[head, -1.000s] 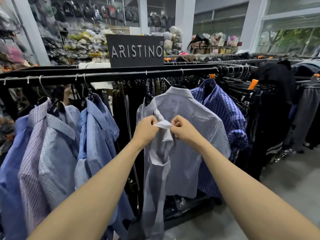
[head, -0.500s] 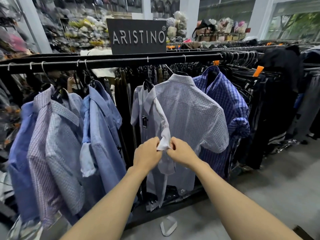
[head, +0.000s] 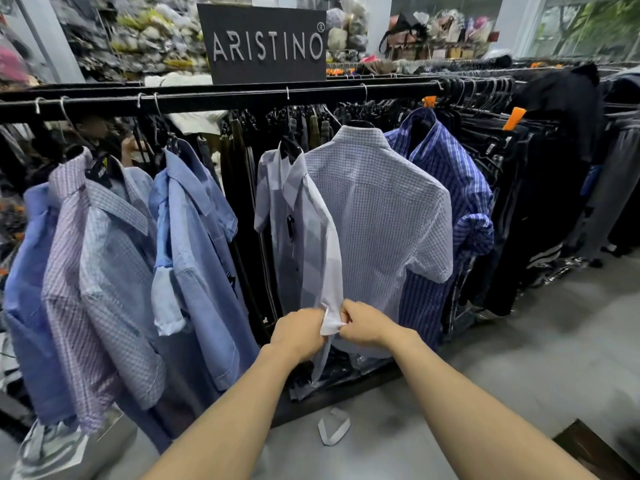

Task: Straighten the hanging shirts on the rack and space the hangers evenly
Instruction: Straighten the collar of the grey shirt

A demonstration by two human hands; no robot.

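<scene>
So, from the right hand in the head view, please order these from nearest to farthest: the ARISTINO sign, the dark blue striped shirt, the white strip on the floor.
From the right hand:
1. White strip, on the floor below.
2. Dark blue striped shirt, hanging to the right.
3. ARISTINO sign, above the rail.

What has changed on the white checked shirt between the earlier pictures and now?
Both hands, left hand and right hand, have slid down the front edge of the white checked shirt, from chest height to near the hem, keeping their pinch on the fabric. The front now hangs straighter. The shirt stays on the same place on the rail, and its neighbours, the blue shirt and the striped shirt, have not been touched.
</scene>
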